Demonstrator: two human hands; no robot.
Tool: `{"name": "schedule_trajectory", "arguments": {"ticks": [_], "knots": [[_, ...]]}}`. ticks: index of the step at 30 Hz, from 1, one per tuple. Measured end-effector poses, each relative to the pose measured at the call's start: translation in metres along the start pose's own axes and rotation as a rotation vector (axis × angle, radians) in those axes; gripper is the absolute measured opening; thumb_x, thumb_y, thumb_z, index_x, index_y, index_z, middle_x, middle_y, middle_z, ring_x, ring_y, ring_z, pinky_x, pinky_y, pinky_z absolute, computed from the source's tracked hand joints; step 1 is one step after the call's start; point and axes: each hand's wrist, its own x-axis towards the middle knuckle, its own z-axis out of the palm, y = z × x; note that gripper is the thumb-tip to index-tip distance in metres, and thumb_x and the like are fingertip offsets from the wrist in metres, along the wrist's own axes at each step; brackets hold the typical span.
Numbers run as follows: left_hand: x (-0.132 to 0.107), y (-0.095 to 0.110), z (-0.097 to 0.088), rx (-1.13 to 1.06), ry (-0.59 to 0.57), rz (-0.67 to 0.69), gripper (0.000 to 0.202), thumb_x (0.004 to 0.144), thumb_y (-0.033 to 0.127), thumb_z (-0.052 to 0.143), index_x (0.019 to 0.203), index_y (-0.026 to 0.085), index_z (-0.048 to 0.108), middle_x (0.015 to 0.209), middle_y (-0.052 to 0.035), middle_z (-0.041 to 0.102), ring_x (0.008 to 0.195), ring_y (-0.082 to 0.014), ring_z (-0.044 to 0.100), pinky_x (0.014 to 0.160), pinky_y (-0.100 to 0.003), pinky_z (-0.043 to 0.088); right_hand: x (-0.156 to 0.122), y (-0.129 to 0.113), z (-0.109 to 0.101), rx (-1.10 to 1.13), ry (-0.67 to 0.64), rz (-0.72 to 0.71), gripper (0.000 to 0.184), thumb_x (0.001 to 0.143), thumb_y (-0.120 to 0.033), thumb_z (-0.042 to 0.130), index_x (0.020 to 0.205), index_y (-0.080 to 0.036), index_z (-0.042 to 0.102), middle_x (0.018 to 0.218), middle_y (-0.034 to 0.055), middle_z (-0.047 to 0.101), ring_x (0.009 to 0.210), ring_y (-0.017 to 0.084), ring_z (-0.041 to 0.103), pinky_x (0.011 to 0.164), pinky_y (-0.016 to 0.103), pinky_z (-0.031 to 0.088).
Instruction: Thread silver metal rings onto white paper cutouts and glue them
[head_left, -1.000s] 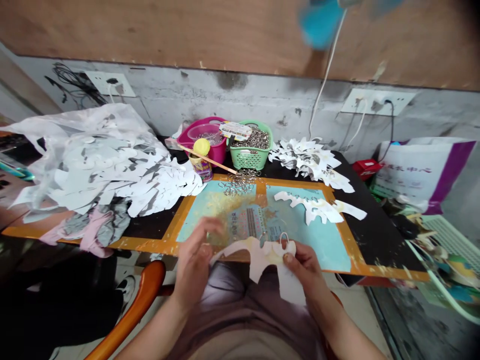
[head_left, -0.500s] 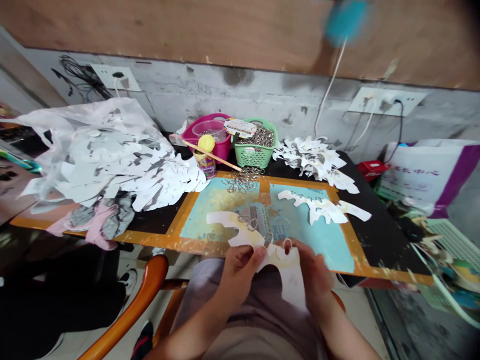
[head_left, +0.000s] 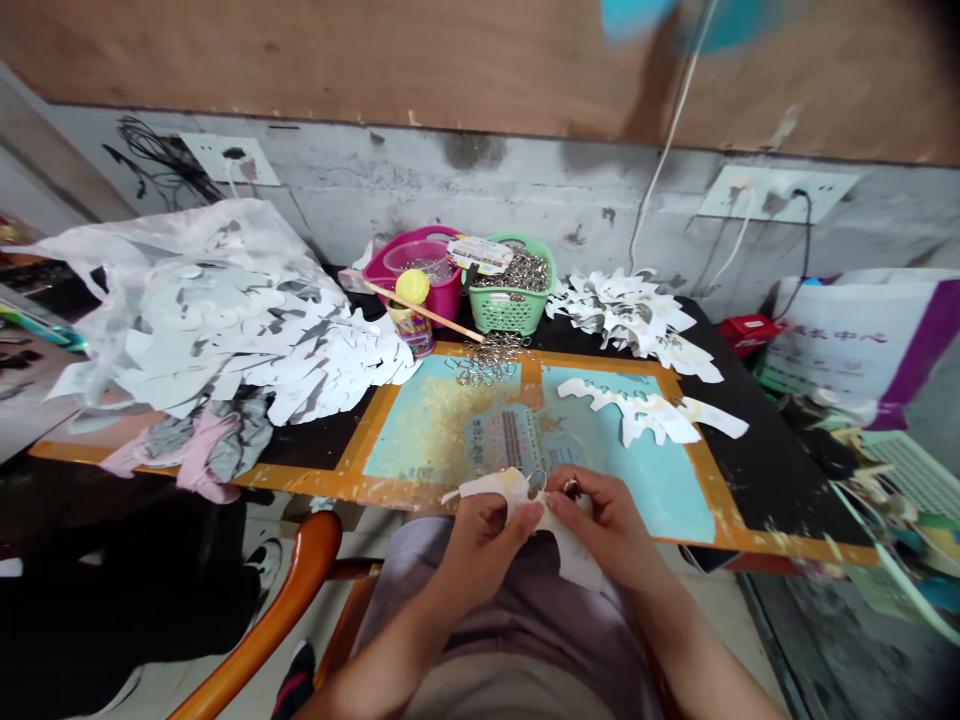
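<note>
The left hand [head_left: 478, 540] is narrowed, thumb against fingers, pinching the white cutout [head_left: 484, 486] in front of the table's near edge. A metal ring [head_left: 537, 483] stands at the cutout's upper edge, between the hands. The right hand [head_left: 611, 520] is likewise narrowed, pinching the cutout just beside the ring; its exact fingertip contact is partly hidden. The cutout is probably light, thin and flexible. Grip the broader band near the ring; narrow points may crease or tear. Yellowish marks may be tacky.

Surface, left to right: a clear bag [head_left: 259, 235] with a white cutout pile [head_left: 225, 345]; a light-blue sheet [head_left: 397, 445] edged with brown tape [head_left: 356, 430]; loose rings [head_left: 480, 373]; further white cutouts [head_left: 645, 415]. Behind stands a stained grey wall [head_left: 420, 180]; at right, a white-and-purple bag [head_left: 832, 340].
</note>
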Motion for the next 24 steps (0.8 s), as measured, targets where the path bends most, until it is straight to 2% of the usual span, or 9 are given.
{"name": "schedule_trajectory", "arguments": {"ticks": [4,7,9,11,13,17,20,24], "knots": [[-0.004,-0.009,0.000,0.049,0.105,0.011,0.062,0.074,0.064,0.069,0.048,0.019,0.036,0.049,0.0066,0.028,0.048,-0.0064,0.023,0.044,-0.022,0.020,-0.001,0.013,0.006,0.174,0.004,0.097,0.029,0.088,-0.042,0.063,0.074,-0.017,0.064,0.068,0.0001,0.056,0.061,0.012,0.042,0.056,0.024,0.031],[-0.003,-0.016,0.000,0.093,0.130,0.062,0.055,0.080,0.062,0.064,0.054,0.018,0.044,0.052,0.0051,0.036,0.050,-0.0074,0.028,0.046,-0.022,0.025,-0.001,0.021,0.003,0.400,-0.053,0.127,0.040,0.084,-0.056,0.063,0.078,-0.017,0.065,0.070,0.0008,0.054,0.060,0.012,0.042,0.056,0.024,0.032],[-0.001,-0.018,-0.001,0.115,0.131,0.097,0.051,0.084,0.059,0.061,0.058,0.017,0.049,0.055,0.0037,0.041,0.052,-0.0083,0.032,0.048,-0.022,0.028,-0.001,0.020,-0.001,0.466,-0.076,0.122,0.045,0.082,-0.063,0.061,0.083,-0.018,0.064,0.072,0.0009,0.053,0.062,0.013,0.044,0.056,0.025,0.034],[0.000,-0.020,-0.001,0.127,0.157,0.105,0.052,0.085,0.059,0.061,0.057,0.017,0.048,0.055,0.0036,0.041,0.053,-0.0088,0.034,0.048,-0.022,0.028,0.000,0.016,-0.005,0.353,-0.089,0.106,0.040,0.083,-0.058,0.063,0.080,-0.018,0.061,0.072,0.0002,0.052,0.065,0.013,0.043,0.058,0.025,0.034],[0.000,-0.023,-0.001,0.133,0.189,0.092,0.054,0.084,0.059,0.061,0.054,0.018,0.045,0.053,0.0041,0.039,0.052,-0.0088,0.033,0.048,-0.022,0.028,0.002,0.010,-0.006,0.146,-0.098,0.089,0.032,0.086,-0.046,0.065,0.074,-0.017,0.058,0.068,-0.0014,0.049,0.064,0.012,0.042,0.059,0.024,0.033],[-0.002,-0.031,0.003,0.075,0.172,0.077,0.053,0.086,0.058,0.059,0.055,0.017,0.047,0.054,0.0029,0.043,0.053,-0.0094,0.037,0.051,-0.023,0.032,0.003,0.007,-0.002,-0.075,-0.101,0.020,0.027,0.094,-0.038,0.056,0.076,-0.017,0.059,0.069,-0.0006,0.055,0.066,0.013,0.046,0.062,0.025,0.036],[-0.002,-0.035,0.006,0.052,0.186,0.067,0.052,0.088,0.059,0.056,0.058,0.017,0.050,0.057,0.0014,0.048,0.055,-0.0102,0.042,0.053,-0.023,0.035,0.003,0.015,0.002,-0.046,-0.076,0.046,0.030,0.095,-0.041,0.055,0.078,-0.018,0.060,0.068,0.0002,0.060,0.060,0.013,0.048,0.057,0.024,0.037],[0.000,-0.033,0.007,0.052,0.217,0.066,0.053,0.083,0.062,0.060,0.058,0.017,0.051,0.055,0.0020,0.049,0.052,-0.0096,0.042,0.050,-0.022,0.034,0.002,0.030,0.001,0.180,-0.083,0.101,0.034,0.086,-0.050,0.066,0.076,-0.018,0.062,0.067,-0.0002,0.060,0.057,0.012,0.048,0.053,0.023,0.038]]}}
